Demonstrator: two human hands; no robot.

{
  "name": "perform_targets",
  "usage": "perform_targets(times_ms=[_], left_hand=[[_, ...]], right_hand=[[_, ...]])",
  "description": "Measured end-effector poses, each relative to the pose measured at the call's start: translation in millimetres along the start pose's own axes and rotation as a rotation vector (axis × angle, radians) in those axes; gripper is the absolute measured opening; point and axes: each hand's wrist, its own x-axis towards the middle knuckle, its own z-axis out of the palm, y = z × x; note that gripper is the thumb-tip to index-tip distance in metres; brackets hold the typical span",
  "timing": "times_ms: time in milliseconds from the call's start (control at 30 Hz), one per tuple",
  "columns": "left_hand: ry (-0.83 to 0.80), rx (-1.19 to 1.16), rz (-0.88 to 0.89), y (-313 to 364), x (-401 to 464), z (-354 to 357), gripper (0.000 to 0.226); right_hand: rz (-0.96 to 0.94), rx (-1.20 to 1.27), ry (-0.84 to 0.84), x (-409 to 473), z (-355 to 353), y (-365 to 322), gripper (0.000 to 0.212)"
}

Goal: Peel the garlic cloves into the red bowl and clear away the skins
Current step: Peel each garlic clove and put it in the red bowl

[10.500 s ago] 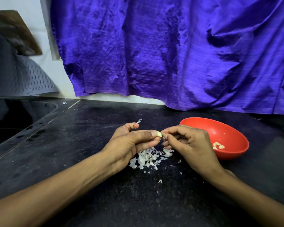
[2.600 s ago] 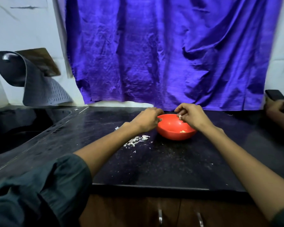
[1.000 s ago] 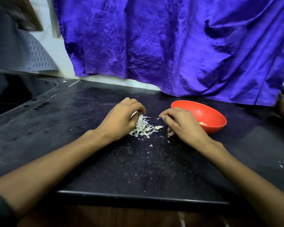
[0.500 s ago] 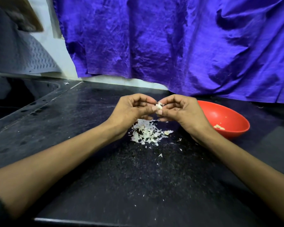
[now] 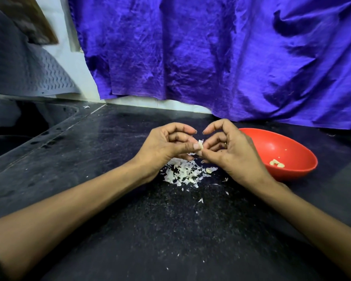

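Both my left hand [image 5: 162,147] and right hand [image 5: 231,153] pinch one garlic clove [image 5: 200,146] above skins [image 5: 182,172] | red bowl [image 5: 292,171] holds few peeled | skins uncleared

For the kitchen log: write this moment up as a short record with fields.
left hand: pinching a garlic clove
right hand: fingertips on the same clove, pulling skin
skins: loose pile on the counter below the hands
red bowl: right of the hands, a few peeled cloves inside
loose clove: at the pile's right edge
backdrop: purple cloth
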Motion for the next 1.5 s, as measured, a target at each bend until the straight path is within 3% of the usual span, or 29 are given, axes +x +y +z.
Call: perform_targets(times_ms=[167,367,533,867,967,1033,1133,1267,1400,1500], left_hand=[[0.016,0.078,0.023,1.1,-2.9,5.3,0.046],[0.073,0.004,-0.076,1.9,-1.0,1.2,0.027],[0.146,-0.017,-0.085,4.4,1.1,-2.4,0.023],[0.188,0.47,0.108,-0.8,2.5,-9.4,0.007],[0.147,0.526,0.121,-2.0,1.6,-8.2,0.017],[0.149,0.536,0.111,0.7,-2.0,-5.3,0.01],[0.181,0.564,0.116,5.2,-5.1,-2.2,0.03],[0.141,0.463,0.102,0.2,-1.3,-4.5,0.005],[0.036,0.221,0.009,1.4,-3.8,2.9,0.011],[0.008,0.165,-0.025,4.2,-5.2,4.7,0.016]], right_hand=[[-0.129,-0.227,-0.048,-3.0,-3.6,-2.2,0.036],[-0.254,-0.397,-0.111,-3.9,-5.5,-0.8,0.033],[-0.258,-0.335,-0.094,-1.8,-4.3,3.5,0.037],[-0.283,-0.292,0.069,5.2,-10.9,11.6,0.014],[-0.225,-0.256,0.069,5.8,-11.6,13.4,0.016],[-0.189,-0.222,0.055,4.8,-10.6,13.4,0.019],[-0.125,-0.137,0.048,4.0,-9.3,11.1,0.025],[-0.085,-0.107,0.035,3.0,-7.6,10.9,0.03],[-0.05,-0.094,-0.002,-1.5,-4.1,7.8,0.044],[-0.065,-0.135,-0.008,-1.6,-1.9,5.9,0.045]])
